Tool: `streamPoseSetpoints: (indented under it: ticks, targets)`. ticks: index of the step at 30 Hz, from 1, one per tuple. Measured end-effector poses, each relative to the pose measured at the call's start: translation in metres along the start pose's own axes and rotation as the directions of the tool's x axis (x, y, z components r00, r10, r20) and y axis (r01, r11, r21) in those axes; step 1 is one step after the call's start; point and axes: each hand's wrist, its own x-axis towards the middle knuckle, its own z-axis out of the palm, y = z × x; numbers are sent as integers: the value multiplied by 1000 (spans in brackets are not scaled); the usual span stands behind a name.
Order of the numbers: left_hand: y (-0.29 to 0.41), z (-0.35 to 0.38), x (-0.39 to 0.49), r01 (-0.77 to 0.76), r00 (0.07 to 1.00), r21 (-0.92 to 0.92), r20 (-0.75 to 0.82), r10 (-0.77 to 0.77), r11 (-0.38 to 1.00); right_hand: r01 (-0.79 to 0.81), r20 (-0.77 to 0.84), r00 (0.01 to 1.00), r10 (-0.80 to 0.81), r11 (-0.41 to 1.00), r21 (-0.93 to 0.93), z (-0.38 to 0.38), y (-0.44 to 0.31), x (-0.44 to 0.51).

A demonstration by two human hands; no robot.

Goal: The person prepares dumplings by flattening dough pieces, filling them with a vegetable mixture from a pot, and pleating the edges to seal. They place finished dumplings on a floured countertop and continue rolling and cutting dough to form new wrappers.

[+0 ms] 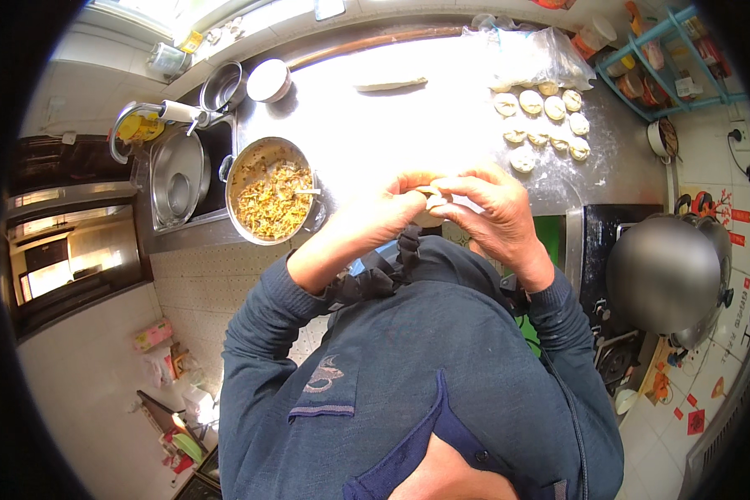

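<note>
Close to my chest, at the counter's front edge, my left hand (pixel 384 209) and my right hand (pixel 497 209) hold one filled dough wrapper (pixel 429 217) between them. The fingertips of both pinch its upper rim. To the left stands a metal pot (pixel 232 215) of chopped filling (pixel 272 203), with a spoon handle (pixel 307 191) sticking out over its right rim. Several shaped dough pieces (pixel 555 108) lie in rows at the right of the counter. Farther back in the middle, a long roll of dough (pixel 390 84) lies in strong glare that hides part of its outline.
A sink (pixel 162 226) with metal basins and a faucet (pixel 125 112) is at the left. A pot (pixel 224 87) and a bowl (pixel 269 81) stand behind the filling. Plastic bags (pixel 537 53) lie at the back right, beside a blue rack (pixel 656 65). A wok (pixel 662 275) sits right, over the stove.
</note>
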Motion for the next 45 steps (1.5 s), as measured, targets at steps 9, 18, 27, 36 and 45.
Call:
streamPoseSetpoints:
  ticks: [9,18,27,36,45]
  targets:
    - [11,2,12,-167,976,-509,-210,66,844,-116,-347,912,217,950,289,15,-15,10]
    - [-13,5,20,-169,986,-547,-93,141,820,296,-151,922,-356,901,-318,-5,-8,25]
    - [-3,2,13,-147,986,-553,-18,165,820,169,-231,953,-197,976,-136,-2,0,19]
    - [-5,17,26,-373,922,-502,-292,253,780,-88,-315,937,151,975,206,18,-16,23]
    - [0,-5,19,-156,988,-390,-77,137,907,322,-123,914,-386,877,-356,-11,-1,27]
